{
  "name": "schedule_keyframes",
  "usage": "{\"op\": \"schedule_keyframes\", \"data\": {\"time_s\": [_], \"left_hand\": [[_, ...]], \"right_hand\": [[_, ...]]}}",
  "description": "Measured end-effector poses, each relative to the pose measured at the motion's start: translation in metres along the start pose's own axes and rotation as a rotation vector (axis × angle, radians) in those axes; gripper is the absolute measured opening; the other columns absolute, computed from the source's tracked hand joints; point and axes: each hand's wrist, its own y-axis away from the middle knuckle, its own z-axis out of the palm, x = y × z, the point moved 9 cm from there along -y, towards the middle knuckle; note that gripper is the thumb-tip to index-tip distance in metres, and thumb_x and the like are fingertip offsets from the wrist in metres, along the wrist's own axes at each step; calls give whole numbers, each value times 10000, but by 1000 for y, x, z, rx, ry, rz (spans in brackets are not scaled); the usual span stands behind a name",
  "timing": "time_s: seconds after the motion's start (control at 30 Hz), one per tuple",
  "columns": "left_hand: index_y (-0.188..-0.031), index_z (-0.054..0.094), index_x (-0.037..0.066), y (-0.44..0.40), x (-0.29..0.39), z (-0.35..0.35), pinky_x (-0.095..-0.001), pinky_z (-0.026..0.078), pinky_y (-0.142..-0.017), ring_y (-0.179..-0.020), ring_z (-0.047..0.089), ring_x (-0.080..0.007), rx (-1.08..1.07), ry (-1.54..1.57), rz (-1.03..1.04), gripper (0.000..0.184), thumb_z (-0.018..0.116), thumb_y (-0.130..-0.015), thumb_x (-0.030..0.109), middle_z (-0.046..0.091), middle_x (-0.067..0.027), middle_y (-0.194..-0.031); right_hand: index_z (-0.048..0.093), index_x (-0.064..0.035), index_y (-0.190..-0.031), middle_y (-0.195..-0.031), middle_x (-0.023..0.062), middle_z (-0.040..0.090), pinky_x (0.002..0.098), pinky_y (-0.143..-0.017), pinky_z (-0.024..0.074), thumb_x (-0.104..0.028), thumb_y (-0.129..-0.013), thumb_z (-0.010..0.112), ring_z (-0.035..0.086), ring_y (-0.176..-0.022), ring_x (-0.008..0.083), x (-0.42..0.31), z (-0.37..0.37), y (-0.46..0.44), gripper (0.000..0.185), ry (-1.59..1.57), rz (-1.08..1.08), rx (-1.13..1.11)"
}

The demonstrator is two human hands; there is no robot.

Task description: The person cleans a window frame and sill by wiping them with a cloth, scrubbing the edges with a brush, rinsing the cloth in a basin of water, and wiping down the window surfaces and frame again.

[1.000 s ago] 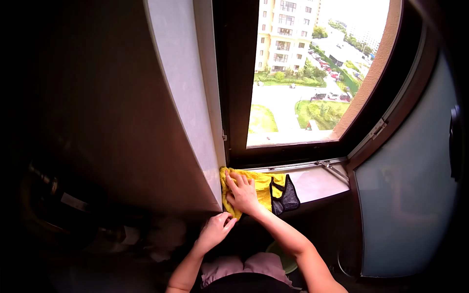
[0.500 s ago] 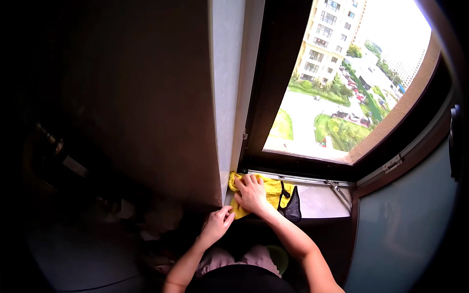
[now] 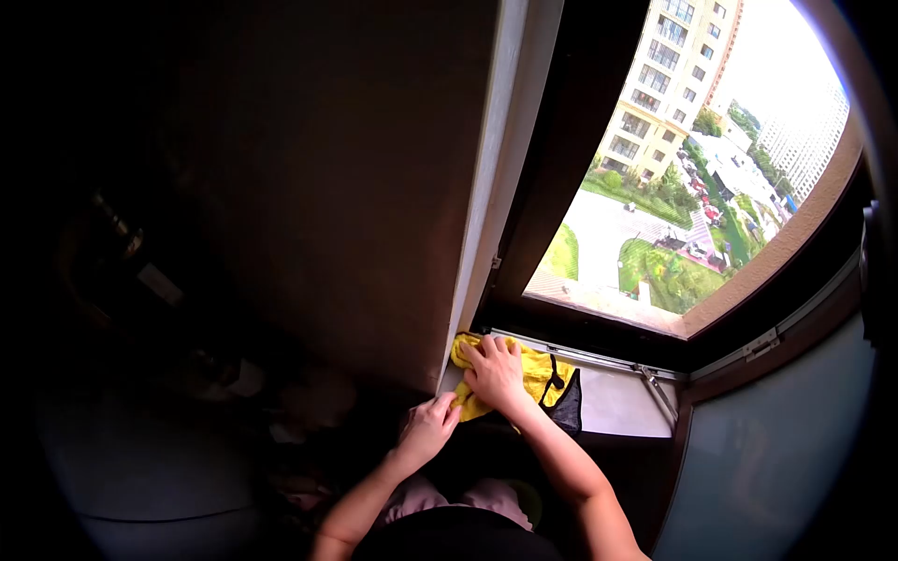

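My right hand point(image 3: 498, 372) lies over a yellow cloth point(image 3: 536, 376), palm down, its fingers somewhat spread and pointing toward the corner where the windowsill point(image 3: 622, 400) meets the pale wall edge point(image 3: 479, 201). The cloth rests on the left end of that sill, rumpled, with dark trim and a dark mesh part point(image 3: 568, 413) on its right side. My left hand point(image 3: 428, 430) is lower and nearer my body, thumb and fingertips pinching the near left corner of the cloth. Just beyond the cloth runs a metal track point(image 3: 599, 357) along the foot of the window frame point(image 3: 608, 323). To the right of the cloth, a metal arm point(image 3: 659, 393) slants down across the sill, near the bluish pane point(image 3: 758, 449) that stands on my right. Through the window I see a tall building point(image 3: 655, 84), lawns and parked cars. Below the sill are my pink trousers point(image 3: 482, 500) and black top point(image 3: 454, 538); the lower left is too dark to make out.
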Motion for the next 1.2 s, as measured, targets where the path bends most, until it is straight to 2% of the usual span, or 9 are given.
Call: {"op": "schedule_keyframes", "data": {"time_s": [0.13,0.23,0.33,0.43,0.57,0.7,0.83,0.93,1.2], "left_hand": [[-1287,566,11,2,15,11,-487,567,-666,-764,701,-389,23,-239,90,452,685,-906,223,705,-207,-840],[-1240,573,22,1,10,27,-492,570,-686,-791,702,-400,-75,-333,22,396,656,-925,245,712,-197,-894],[-1172,586,26,-3,9,29,-517,564,-684,-780,697,-414,-87,-313,-30,347,634,-936,275,709,-202,-896],[-1173,590,34,-3,6,21,-525,561,-690,-775,696,-420,-68,-310,-7,338,633,-935,271,712,-202,-904],[-1201,590,36,4,2,13,-533,560,-711,-818,689,-430,-34,-295,6,356,654,-924,251,707,-222,-911],[-1318,548,35,4,-1,19,-511,567,-716,-807,702,-407,-70,-333,1,467,645,-929,274,712,-210,-924],[-1335,532,31,1,5,25,-493,575,-717,-811,704,-403,-85,-355,-38,487,651,-926,268,710,-226,-911],[-1345,529,28,4,1,24,-488,574,-717,-805,705,-403,-63,-354,-27,496,649,-927,268,710,-226,-898],[-1361,510,16,4,-5,31,-486,576,-694,-767,706,-396,-47,-323,13,521,652,-923,258,707,-223,-849]], "right_hand": [[681,-166,-1209,-1017,61,588,438,-808,405,-216,-788,650,566,-965,257,2,18,-1,425,59,-51,-49],[684,-82,-1118,-1005,75,619,418,-773,456,-185,-837,601,608,-934,249,-13,14,-7,311,176,-118,-6],[678,-14,-1016,-805,102,650,358,-556,511,-173,-830,595,657,-688,225,-20,32,-14,259,368,-54,-101],[698,-30,-990,-796,98,655,347,-540,511,-179,-823,599,656,-679,212,-19,40,-16,244,386,20,-255],[682,-70,-1058,-875,84,623,395,-685,485,-183,-804,605,639,-824,263,-22,-5,13,289,142,-93,102],[673,-97,-1102,-895,82,594,399,-698,468,-175,-786,622,608,-859,268,-18,5,-2,329,73,-183,105],[674,-71,-1101,-931,98,623,404,-703,493,-179,-793,618,636,-851,269,1,32,-2,331,315,50,-110],[692,-100,-1067,-942,84,620,407,-713,496,-141,-783,622,639,-864,264,-13,4,4,296,73,-35,142],[714,-148,-1070,-929,70,570,397,-725,470,-117,-750,649,602,-908,251,-8,10,0,327,-87,-71,21]]}}
